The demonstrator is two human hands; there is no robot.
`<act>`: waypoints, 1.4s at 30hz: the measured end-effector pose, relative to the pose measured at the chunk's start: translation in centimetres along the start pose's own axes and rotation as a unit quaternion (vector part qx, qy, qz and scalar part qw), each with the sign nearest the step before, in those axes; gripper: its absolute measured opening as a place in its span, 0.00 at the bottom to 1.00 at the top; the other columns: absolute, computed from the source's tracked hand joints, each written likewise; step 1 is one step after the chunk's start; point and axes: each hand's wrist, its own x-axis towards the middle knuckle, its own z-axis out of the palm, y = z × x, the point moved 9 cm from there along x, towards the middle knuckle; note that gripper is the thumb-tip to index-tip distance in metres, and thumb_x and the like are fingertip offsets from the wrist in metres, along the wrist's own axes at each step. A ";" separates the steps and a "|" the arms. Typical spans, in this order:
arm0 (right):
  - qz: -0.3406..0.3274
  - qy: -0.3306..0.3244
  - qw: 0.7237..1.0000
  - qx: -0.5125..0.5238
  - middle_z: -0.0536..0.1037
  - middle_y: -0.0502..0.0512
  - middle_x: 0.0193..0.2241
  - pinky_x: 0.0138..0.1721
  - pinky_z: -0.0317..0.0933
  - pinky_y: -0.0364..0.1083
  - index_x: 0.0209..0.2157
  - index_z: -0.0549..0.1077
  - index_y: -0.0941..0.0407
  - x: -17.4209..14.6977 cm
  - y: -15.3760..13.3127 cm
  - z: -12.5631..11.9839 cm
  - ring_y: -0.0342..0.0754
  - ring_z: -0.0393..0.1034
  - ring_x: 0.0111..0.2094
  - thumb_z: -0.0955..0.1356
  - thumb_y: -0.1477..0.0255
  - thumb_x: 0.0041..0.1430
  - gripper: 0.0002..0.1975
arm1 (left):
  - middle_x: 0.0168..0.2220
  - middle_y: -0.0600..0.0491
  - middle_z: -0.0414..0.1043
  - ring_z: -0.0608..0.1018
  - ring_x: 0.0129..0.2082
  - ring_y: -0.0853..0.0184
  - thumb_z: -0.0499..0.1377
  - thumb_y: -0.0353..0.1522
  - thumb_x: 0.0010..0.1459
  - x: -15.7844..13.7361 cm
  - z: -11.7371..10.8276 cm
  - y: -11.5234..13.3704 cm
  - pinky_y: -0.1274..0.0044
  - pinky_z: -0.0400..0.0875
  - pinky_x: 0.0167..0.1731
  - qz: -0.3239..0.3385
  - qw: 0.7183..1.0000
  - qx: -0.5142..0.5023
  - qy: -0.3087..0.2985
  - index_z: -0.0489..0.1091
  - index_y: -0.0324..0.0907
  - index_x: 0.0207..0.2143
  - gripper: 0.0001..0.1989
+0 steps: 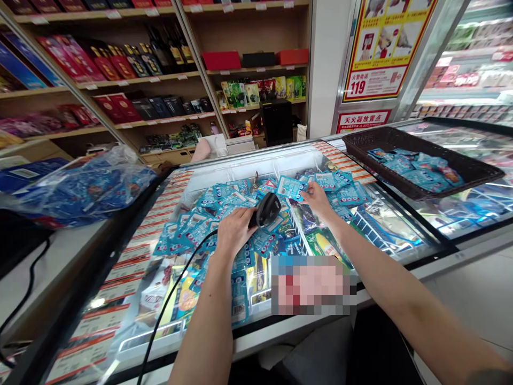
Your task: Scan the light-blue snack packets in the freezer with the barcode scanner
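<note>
My left hand (235,229) is wrapped round a black corded barcode scanner (267,210), whose head points up and to the right. Between the fingers of my right hand (316,199) is the edge of a blue snack packet (292,187), its printed barcode side facing up. The packet is just beyond the scanner head. Many similar blue packets (192,229) lie spread over the glass top of a chest freezer (156,219), around both hands. The scanner's cable (172,291) runs down past my left forearm.
A dark basket (473,160) with more blue packets stands at the right on the glass. At the left, a clear plastic bag (100,184) of blue packages rests on a counter. Shelves (248,69) of boxes and bottles line the back. A blurred patch (312,286) covers the freezer's front edge.
</note>
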 end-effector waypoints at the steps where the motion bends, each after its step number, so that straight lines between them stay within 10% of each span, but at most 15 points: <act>1: 0.000 -0.002 1.000 0.004 0.69 0.50 0.33 0.35 0.71 0.55 0.36 0.61 0.53 0.0 0.0 0.0 0.47 0.69 0.33 0.69 0.59 0.45 0.19 | 0.41 0.49 0.73 0.74 0.43 0.59 0.57 0.37 0.55 0.0 0.0 0.0 0.72 0.67 0.37 -0.001 1.000 -0.001 0.001 0.65 0.42 0.48 0.18; 13: -0.011 -0.007 1.000 0.008 0.68 0.51 0.34 0.34 0.71 0.55 0.37 0.61 0.53 0.5 0.7 0.1 0.47 0.69 0.32 0.68 0.60 0.47 0.18 | 0.41 0.47 0.73 0.74 0.43 0.58 0.56 0.37 0.55 0.1 0.1 0.2 0.71 0.67 0.37 0.000 1.000 0.003 -0.012 0.65 0.43 0.48 0.18; 20: -0.081 0.056 0.986 -0.134 0.69 0.55 0.37 0.32 0.71 0.52 0.55 0.54 0.52 -0.1 -3.1 -2.3 0.46 0.69 0.29 0.62 0.63 0.55 0.27 | 0.42 0.47 0.73 0.74 0.44 0.58 0.55 0.36 0.56 0.1 0.1 -0.2 0.72 0.66 0.37 -0.013 1.000 0.012 -0.008 0.65 0.43 0.48 0.17; 29: -0.119 0.140 0.840 -0.510 0.71 0.64 0.41 0.48 0.59 0.54 0.50 0.69 0.59 -1.1 -6.3 -4.1 0.57 0.62 0.46 0.57 0.73 0.58 0.20 | 0.41 0.48 0.73 0.73 0.45 0.58 0.54 0.39 0.57 -0.3 0.1 -1.9 0.72 0.65 0.35 -0.081 0.996 0.014 0.018 0.66 0.44 0.48 0.18; 35: -0.115 0.154 0.798 -0.572 0.64 0.67 0.51 0.49 0.54 0.59 0.47 0.71 0.60 -2.0 -7.0 -3.6 0.63 0.53 0.53 0.59 0.73 0.58 0.18 | 0.41 0.48 0.73 0.73 0.46 0.58 0.55 0.38 0.56 -0.3 0.3 -2.1 0.72 0.65 0.34 -0.082 0.996 0.018 0.015 0.65 0.44 0.48 0.18; 42: -0.219 -0.018 0.758 -0.614 0.60 0.52 0.60 0.59 0.33 0.66 0.49 0.72 0.46 -2.5 -5.3 1.4 0.60 0.44 0.62 0.59 0.65 0.62 0.17 | 0.40 0.48 0.73 0.73 0.44 0.57 0.55 0.38 0.56 -0.2 0.3 -2.1 0.72 0.65 0.35 -0.080 0.996 0.025 0.016 0.66 0.43 0.48 0.18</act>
